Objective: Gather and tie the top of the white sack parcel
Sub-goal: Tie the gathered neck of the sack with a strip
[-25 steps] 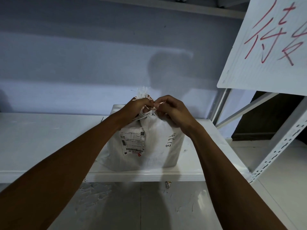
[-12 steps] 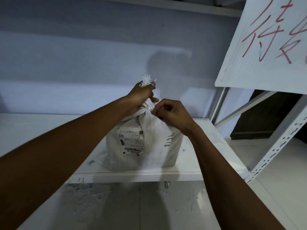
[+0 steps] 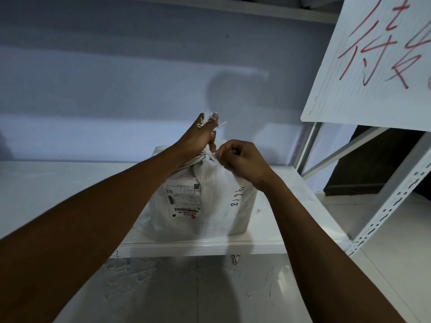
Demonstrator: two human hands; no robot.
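Observation:
The white sack parcel [image 3: 214,210] stands upright on a white shelf [image 3: 70,197], with a shipping label [image 3: 183,198] on its front and handwritten digits beside it. My left hand [image 3: 200,136] is closed around the gathered, frayed top of the sack and holds it upward. My right hand [image 3: 242,159] is at the neck of the sack, fingers pinched on a thin white tie string [image 3: 211,156] wrapped there. The knot itself is hidden behind my fingers.
A white board with red handwriting [image 3: 373,59] hangs at the upper right. A perforated white rack upright [image 3: 391,201] slants down on the right. A pale wall [image 3: 116,78] lies behind the shelf. The grey floor [image 3: 186,292] shows below.
My left hand has risen from the neck to grip the bunched top higher up. My right hand stays at the neck, pulling the string slightly to the right.

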